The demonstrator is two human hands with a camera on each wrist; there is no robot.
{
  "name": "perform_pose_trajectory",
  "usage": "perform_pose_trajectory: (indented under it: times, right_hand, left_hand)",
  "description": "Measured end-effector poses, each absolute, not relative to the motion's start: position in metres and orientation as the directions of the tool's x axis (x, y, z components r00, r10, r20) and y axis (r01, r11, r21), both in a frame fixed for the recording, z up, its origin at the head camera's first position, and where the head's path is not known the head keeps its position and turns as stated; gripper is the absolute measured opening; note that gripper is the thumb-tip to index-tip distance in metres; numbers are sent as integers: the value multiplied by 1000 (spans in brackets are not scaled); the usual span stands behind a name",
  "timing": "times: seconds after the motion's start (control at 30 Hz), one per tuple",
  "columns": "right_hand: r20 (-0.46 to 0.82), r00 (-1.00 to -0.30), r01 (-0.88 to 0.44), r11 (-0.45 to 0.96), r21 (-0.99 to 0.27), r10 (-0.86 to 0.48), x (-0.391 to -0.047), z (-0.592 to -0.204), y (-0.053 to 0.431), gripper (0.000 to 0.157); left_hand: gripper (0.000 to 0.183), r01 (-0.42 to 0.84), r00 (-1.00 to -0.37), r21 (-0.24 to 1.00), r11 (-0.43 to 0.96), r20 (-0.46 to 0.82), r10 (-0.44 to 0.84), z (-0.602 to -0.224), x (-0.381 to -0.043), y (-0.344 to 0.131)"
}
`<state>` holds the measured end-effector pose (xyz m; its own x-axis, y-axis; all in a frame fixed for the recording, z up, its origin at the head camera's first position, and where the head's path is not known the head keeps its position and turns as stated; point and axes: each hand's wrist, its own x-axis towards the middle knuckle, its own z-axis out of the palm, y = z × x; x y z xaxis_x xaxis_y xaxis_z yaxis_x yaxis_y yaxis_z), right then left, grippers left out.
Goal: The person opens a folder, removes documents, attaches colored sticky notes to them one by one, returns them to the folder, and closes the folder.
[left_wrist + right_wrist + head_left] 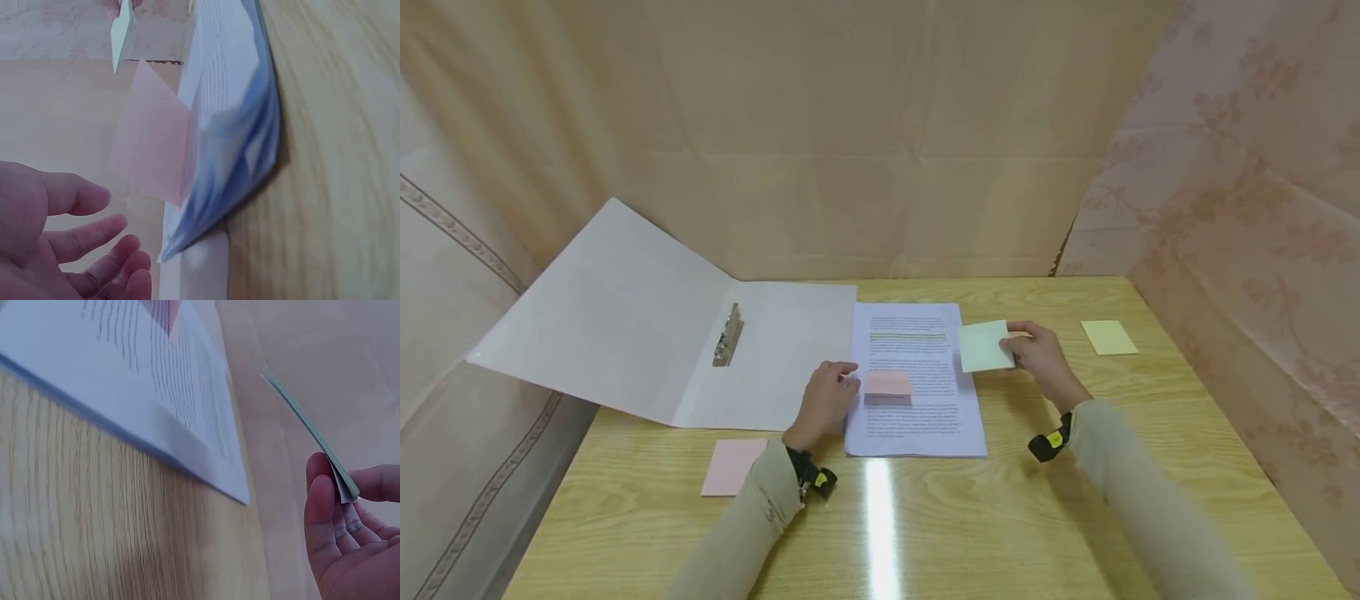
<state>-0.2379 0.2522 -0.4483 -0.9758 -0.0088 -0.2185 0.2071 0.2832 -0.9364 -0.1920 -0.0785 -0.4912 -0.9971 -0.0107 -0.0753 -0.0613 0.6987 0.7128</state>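
My right hand [1037,354] pinches a pale green sticky note pad [986,346] by its right edge, over the right side of a printed paper stack [925,425]. In the right wrist view the pad [312,431] is seen edge-on, with a sheet parting from it near the fingers. My left hand [827,400] holds nothing; its fingers are loosely bent beside the stack's left edge. A pink sticky note [887,382] stands up from the page, as the left wrist view also shows. One line of text higher up is highlighted green.
An open white folder [775,333] with a metal clip [727,335] lies left of the papers, its cover raised against the curtain. A pink sticky note pad [732,467] lies at the front left of the wooden table [962,525], a yellow one [1109,337] at the right.
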Motion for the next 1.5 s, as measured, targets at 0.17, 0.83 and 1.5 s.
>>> perform_pose_trajectory:
  times: [0.17, 0.83, 1.5]
  right_hand:
    - [-207, -978, 193, 258, -946, -27, -234, -448, 240, 45]
    - [-230, -965, 213, 132, -968, -126, -212, -442, 197, 40]
    - [-206, -971, 186, 162, -969, -118, -203, -451, 158, 31]
  left_hand:
    - [32, -36, -999, 736, 676, -44, -5, -488, -189, -74]
    - [23, 119, -990, 852, 510, 143, -9, -473, -181, -58]
    - [36, 30, -999, 957, 289, 18, 43, -469, -175, -46]
